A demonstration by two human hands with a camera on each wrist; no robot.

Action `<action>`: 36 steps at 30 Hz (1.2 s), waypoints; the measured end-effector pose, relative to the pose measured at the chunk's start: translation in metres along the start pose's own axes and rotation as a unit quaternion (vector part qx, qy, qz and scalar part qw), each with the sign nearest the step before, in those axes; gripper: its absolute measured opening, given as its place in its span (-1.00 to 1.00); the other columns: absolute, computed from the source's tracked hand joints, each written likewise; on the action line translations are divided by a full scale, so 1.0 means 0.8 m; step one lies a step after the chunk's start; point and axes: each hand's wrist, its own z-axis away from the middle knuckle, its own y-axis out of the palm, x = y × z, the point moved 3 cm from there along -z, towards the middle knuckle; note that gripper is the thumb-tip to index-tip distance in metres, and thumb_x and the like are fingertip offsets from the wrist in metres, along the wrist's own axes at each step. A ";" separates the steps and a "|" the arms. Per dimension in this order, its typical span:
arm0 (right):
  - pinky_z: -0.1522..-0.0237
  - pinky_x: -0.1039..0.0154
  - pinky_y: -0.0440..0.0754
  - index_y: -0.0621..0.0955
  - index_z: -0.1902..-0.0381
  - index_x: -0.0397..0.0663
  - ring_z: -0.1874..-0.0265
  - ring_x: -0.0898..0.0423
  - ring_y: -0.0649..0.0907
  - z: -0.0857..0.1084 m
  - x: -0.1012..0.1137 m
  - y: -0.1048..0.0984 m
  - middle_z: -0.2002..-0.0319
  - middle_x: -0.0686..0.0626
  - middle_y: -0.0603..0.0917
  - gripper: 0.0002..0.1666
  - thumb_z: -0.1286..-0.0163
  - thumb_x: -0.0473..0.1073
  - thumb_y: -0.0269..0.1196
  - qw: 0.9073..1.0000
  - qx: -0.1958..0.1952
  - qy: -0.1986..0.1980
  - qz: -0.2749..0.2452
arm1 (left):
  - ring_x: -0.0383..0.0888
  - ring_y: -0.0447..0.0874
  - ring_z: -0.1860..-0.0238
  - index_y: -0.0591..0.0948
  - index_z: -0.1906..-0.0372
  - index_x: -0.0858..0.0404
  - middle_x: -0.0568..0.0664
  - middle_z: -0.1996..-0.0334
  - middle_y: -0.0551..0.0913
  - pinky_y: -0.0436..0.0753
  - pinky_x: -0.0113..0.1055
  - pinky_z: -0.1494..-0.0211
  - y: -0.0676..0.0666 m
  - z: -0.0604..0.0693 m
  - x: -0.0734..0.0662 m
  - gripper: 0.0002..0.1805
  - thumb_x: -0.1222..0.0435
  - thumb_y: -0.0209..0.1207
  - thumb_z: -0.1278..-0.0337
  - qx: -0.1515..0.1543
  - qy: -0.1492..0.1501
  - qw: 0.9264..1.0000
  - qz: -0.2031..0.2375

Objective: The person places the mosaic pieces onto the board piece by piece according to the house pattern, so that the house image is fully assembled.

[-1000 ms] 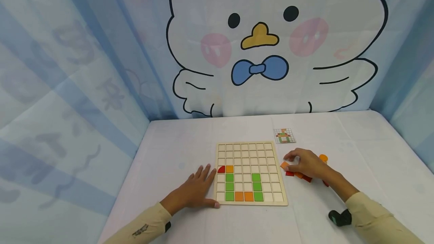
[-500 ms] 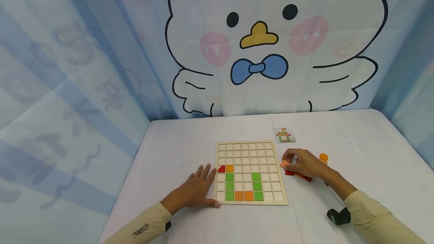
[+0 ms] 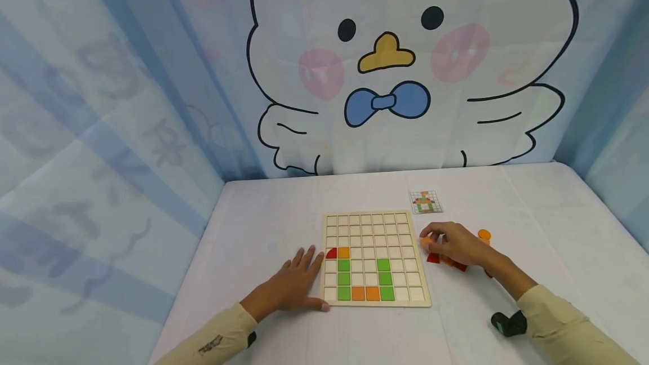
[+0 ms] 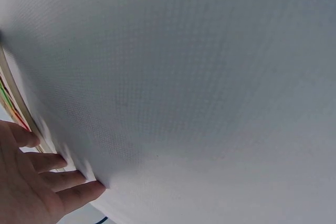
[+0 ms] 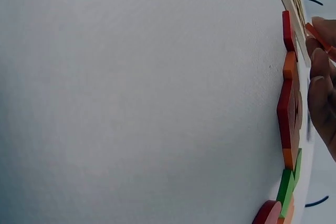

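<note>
The wooden grid board [image 3: 365, 235] lies flat, with green, orange and red pieces set in several of its squares. At its left edge, my left hand [image 3: 291, 285] rests with fingers spread, thumb by the near corner; the left wrist view shows its straight fingers [image 4: 79, 195] along the rim. Just right of the board, my right hand [image 3: 453, 244] pinches an orange piece [image 5: 318, 36] between thumb and fingers. Below that hand lie loose red and orange pieces [image 3: 433, 258], partly hidden by it.
A small picture card [image 3: 426, 202] with a coloured figure lies beyond the board's far right corner. An orange round piece [image 3: 484, 235] shows behind the right wrist. In the right wrist view, green pieces [image 5: 285, 187] lie among the red and orange ones.
The orange piece has turned slightly in the right hand's fingers, which have shifted a little around it. My left hand and the board have stayed in place.
</note>
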 end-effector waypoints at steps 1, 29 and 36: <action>0.58 0.38 0.47 0.63 -0.02 -0.09 0.63 0.20 0.51 0.000 0.000 0.000 0.32 0.03 0.59 -0.69 -0.35 -0.17 0.35 1.000 0.000 0.002 -0.003 | 0.25 -0.06 -0.60 0.05 -0.62 0.14 0.16 -0.62 -0.03 0.27 0.22 -0.48 0.000 0.000 0.000 0.29 -0.49 0.20 0.11 0.000 0.000 1.000 0.001; 0.60 0.34 0.47 0.65 0.03 -0.22 0.66 0.21 0.48 -0.025 0.044 0.029 0.39 -0.03 0.67 -0.67 -0.26 -0.25 0.39 0.993 0.016 -0.017 -0.113 | 0.25 -0.06 -0.60 0.04 -0.62 0.14 0.17 -0.62 -0.04 0.28 0.21 -0.48 0.006 -0.004 0.000 0.29 -0.50 0.18 0.12 -0.005 0.000 1.000 -0.008; 0.44 0.34 0.53 0.66 0.06 -0.16 0.52 0.19 0.56 -0.037 0.055 0.043 0.41 0.02 0.69 -0.70 -0.25 -0.24 0.39 0.996 -0.007 -0.025 -0.088 | 0.26 -0.05 -0.60 0.04 -0.62 0.15 0.18 -0.62 -0.04 0.29 0.21 -0.47 0.005 -0.003 0.001 0.30 -0.50 0.18 0.12 -0.010 0.005 1.000 -0.014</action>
